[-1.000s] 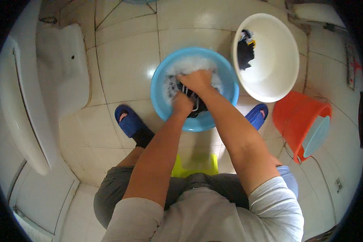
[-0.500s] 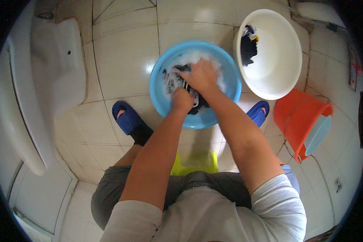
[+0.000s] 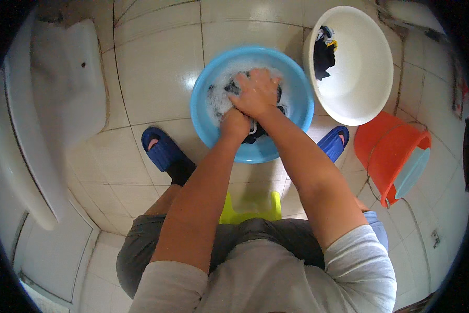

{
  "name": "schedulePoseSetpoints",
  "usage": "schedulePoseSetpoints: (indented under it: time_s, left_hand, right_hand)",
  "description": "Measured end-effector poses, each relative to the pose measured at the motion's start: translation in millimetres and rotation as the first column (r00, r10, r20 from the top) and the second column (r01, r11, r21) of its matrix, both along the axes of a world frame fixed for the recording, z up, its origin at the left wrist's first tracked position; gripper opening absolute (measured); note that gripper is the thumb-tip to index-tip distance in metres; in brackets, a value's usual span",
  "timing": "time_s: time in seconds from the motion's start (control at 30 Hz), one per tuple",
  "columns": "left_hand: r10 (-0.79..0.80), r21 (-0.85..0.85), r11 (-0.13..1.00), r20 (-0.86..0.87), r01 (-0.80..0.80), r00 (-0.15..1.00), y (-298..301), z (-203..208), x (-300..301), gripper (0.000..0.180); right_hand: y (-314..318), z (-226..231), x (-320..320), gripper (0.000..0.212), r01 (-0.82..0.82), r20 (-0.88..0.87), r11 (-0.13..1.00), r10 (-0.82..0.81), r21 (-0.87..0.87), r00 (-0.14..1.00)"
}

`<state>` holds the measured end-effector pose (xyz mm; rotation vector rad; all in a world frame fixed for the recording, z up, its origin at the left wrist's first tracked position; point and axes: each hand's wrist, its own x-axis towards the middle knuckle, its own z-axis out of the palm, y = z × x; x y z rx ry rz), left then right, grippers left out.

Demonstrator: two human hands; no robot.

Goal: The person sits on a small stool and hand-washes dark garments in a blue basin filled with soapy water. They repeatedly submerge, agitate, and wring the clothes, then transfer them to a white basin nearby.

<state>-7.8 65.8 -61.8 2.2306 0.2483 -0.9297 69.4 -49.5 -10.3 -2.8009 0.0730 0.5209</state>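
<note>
A light-blue basin (image 3: 200,120) on the floor holds foamy water and a wet black garment (image 3: 252,136) with white stripes. My left hand (image 3: 235,124) is closed in a fist on the cloth at the near left of the basin, its fingertips turned out of sight. Over the garment, a little farther off, my right hand (image 3: 257,94) lies palm down with its fingers spread. The base of the right hand meets the left hand's knuckles. Most of the cloth is hidden beneath both hands and the suds.
A cream-white basin (image 3: 357,78) stands at the far right, with dark clothing (image 3: 324,58) at its left side. Nearer, an orange-red bucket (image 3: 383,148) lies tipped, a pale-blue piece (image 3: 412,172) at its mouth. Blue slippers (image 3: 165,151) flank the basin; a yellow-green stool (image 3: 250,211) is beneath me.
My right hand has slid back toward my left hand, covering more of the striped cloth, and its fingers now spread wider. The left hand stays closed in nearly the same place.
</note>
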Motion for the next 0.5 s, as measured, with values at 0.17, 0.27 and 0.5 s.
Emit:
schedulePoseSetpoints:
  time_s: [0.17,0.27,0.5]
  left_hand:
    - [-0.032,0.075,0.996,-0.066,0.037,0.997,-4,6,9,0.041]
    - [-0.140,0.004,0.990,0.118,0.141,0.983,0,4,2,0.036]
    - [-0.119,0.037,0.992,0.055,0.118,0.991,3,-15,-8,0.028]
  right_hand:
    - [9,21,42,0.051,0.129,-0.235,0.991,-0.137,-0.047,0.962]
    - [-9,30,-13,0.043,0.053,0.127,0.975,-0.082,0.215,0.988]
    - [-20,1,-16,0.055,-0.079,0.144,0.991,0.062,0.112,0.988]
